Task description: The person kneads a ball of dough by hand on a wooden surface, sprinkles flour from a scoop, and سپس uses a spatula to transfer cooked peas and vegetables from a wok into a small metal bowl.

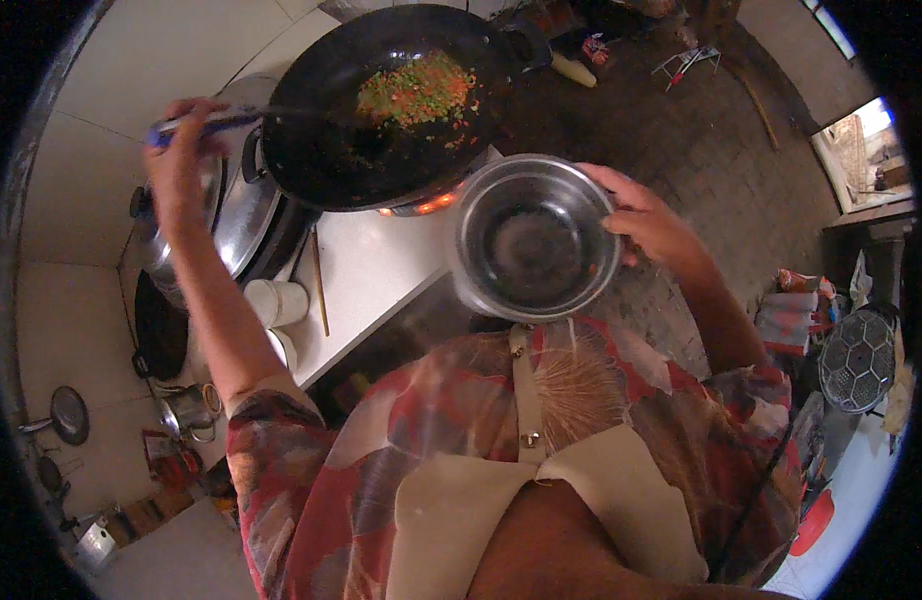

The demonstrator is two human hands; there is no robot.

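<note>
My left hand [181, 169] grips the blue-and-grey handle of a utensil [228, 116], whose thin shaft reaches over a large black wok [311, 165]; its working end cannot be made out. Chopped green and orange food [419, 90] lies in the wok, towards its far side. My right hand [648, 221] holds a stainless steel bowl [536, 236] by its right rim, in front of my chest. Only a few small bits show inside the bowl. Orange glow from the burner [431, 204] shows under the wok's near edge.
On the white counter [382, 255] lie a thin wooden stick [320, 285] and a white cup [277, 302]. A large metal lid [243, 217] stands left of the wok, beside the tiled wall. Bags [795, 311] and a round perforated rack [858, 360] are at the right.
</note>
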